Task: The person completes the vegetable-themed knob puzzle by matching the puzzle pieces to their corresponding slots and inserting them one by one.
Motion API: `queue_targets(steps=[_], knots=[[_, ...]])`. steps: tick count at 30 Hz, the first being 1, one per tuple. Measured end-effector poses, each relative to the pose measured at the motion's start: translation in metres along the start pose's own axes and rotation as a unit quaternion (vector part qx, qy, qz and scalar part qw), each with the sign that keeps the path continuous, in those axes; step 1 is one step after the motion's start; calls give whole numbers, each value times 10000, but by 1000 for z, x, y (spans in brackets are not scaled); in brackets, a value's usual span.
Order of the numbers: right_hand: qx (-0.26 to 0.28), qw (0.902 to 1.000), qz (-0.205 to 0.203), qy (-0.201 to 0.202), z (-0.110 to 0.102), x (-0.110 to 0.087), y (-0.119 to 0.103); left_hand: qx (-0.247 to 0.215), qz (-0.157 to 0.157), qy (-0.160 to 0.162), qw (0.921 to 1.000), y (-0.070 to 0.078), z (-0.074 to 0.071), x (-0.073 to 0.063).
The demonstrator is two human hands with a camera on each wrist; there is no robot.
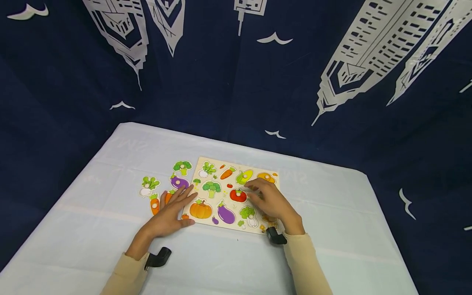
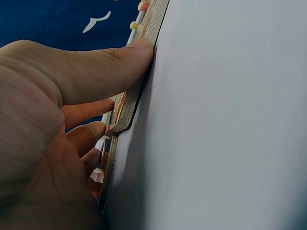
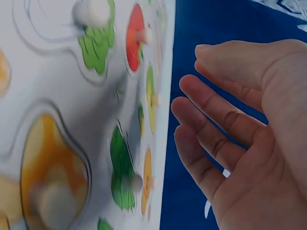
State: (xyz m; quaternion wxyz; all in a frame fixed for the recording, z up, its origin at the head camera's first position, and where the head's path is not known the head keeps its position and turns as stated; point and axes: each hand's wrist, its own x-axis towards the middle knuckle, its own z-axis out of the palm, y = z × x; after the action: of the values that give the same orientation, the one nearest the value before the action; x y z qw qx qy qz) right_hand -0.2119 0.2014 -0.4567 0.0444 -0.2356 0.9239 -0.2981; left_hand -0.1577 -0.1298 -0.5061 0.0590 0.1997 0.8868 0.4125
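Observation:
A wooden vegetable puzzle board (image 1: 236, 224) lies on the white table. At its left edge rests my left hand (image 1: 167, 217), fingers spread; in the left wrist view the thumb (image 2: 136, 55) touches the board's side. Over the board's right half is my right hand (image 1: 271, 200), fingertips close to the tomato piece (image 1: 238, 196). The right wrist view shows those fingers loosely bent with nothing between them. Knobs stand on the tomato, corn (image 3: 152, 91) and potato-like (image 3: 48, 158) pieces.
Left of the board lie loose pieces: a broccoli (image 1: 182, 167), an eggplant (image 1: 178, 182), a white radish (image 1: 147, 189), a carrot (image 1: 155, 205) and a pumpkin (image 1: 169, 197) partly hidden by my left hand. A dark blue curtain (image 1: 228, 94) hangs behind the table (image 1: 332, 229).

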Motion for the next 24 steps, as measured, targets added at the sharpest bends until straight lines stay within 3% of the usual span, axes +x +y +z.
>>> queue_targets(steps=[7, 16, 24], knots=[[138, 9993, 97, 347, -14, -15, 7, -5, -12, 20, 10000, -2, 1, 0], [-112, 9956, -113, 918, -35, -37, 22, -7, -7, 23, 10000, -1, 0, -1], [-384, 9919, 154, 1200, -50, -59, 39, 55, 165, 66, 9998, 1, -1, -2]])
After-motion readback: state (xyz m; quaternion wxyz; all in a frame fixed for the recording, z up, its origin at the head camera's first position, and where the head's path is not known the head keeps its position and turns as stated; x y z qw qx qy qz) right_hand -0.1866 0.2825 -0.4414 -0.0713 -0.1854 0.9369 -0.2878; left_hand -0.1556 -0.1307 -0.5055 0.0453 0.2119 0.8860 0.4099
